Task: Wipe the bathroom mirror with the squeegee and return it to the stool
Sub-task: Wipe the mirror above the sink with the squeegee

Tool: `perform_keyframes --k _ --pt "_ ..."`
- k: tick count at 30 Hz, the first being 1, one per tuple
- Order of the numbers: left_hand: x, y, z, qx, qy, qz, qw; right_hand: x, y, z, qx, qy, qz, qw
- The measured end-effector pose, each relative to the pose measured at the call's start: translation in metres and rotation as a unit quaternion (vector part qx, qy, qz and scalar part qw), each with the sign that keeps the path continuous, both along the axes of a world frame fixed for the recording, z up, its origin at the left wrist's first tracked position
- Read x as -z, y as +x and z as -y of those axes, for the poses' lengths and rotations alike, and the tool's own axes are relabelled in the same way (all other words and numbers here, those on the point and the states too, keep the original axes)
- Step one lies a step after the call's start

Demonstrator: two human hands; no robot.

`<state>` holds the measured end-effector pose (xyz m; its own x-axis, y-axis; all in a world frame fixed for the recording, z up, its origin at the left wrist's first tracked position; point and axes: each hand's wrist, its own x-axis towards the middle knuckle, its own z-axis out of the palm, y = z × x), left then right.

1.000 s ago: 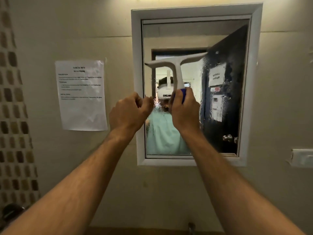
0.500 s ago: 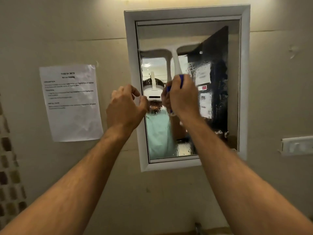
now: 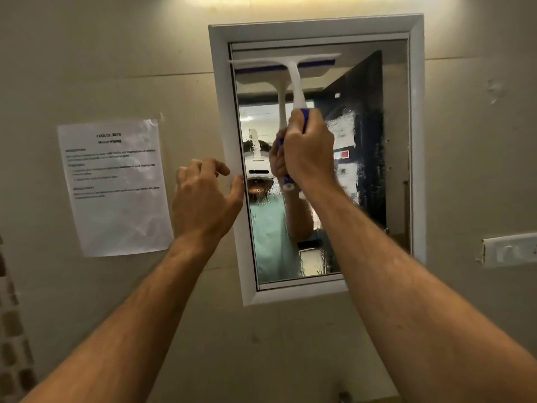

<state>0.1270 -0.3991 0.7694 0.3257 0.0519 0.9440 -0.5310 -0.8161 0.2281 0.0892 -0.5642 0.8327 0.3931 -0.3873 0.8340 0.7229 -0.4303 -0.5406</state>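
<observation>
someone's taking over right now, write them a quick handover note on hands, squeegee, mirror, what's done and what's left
Right hand: shut on the squeegee handle, blade across the top left of the mirror.
Left hand: loosely open, empty, at the mirror frame's left edge.
Done: squeegee raised to the top of the glass.
Left: glass looks streaky and wet lower down and on the right; pull down, repeat, then return the squeegee to the stool, not in view.

The mirror point(image 3: 363, 158) glass is looking glossy and streaked with wet, rippled film, and its white frame point(image 3: 313, 27) is showing a smooth, satin finish. The squeegee point(image 3: 293, 80) is looking like smooth white plastic with a blue grip. At nine o'clock from the mirror, a sheet of paper point(image 3: 116, 187) is lying crinkled and matt on the dull, matt wall point(image 3: 87, 68).
</observation>
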Motion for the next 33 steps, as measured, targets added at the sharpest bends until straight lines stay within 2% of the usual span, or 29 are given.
perform_keyframes --k 2,8,10,18,21,27,29,33 --pt "0.0 0.0 0.001 -0.001 -0.004 0.003 1.0 0.004 0.005 -0.002 0.014 0.002 -0.011 1.0" --pt "0.005 0.002 0.003 -0.016 -0.008 -0.002 1.0 0.085 0.026 0.008 0.07 -0.034 -0.015 0.997" --pt "0.007 0.002 0.005 -0.018 -0.013 -0.009 1.0 0.094 0.024 0.009 0.071 -0.035 -0.011 0.997" --pt "0.005 0.0 0.014 -0.013 -0.014 0.001 1.0 0.011 0.008 0.006 0.024 -0.014 -0.012 1.0" --pt "0.006 -0.003 0.015 -0.015 -0.012 0.002 1.0 0.022 0.008 0.004 -0.014 -0.007 -0.036 0.999" --pt "0.013 -0.009 0.01 -0.019 -0.007 0.003 1.0 0.094 0.011 0.003 0.014 -0.008 -0.038 0.999" --pt "0.011 -0.009 0.009 -0.023 -0.003 0.003 1.0 0.087 0.011 0.003 0.012 -0.001 -0.026 1.0" --pt "0.006 -0.007 0.009 -0.023 -0.007 0.012 1.0 0.03 0.004 -0.001 0.009 -0.016 0.013 1.0"
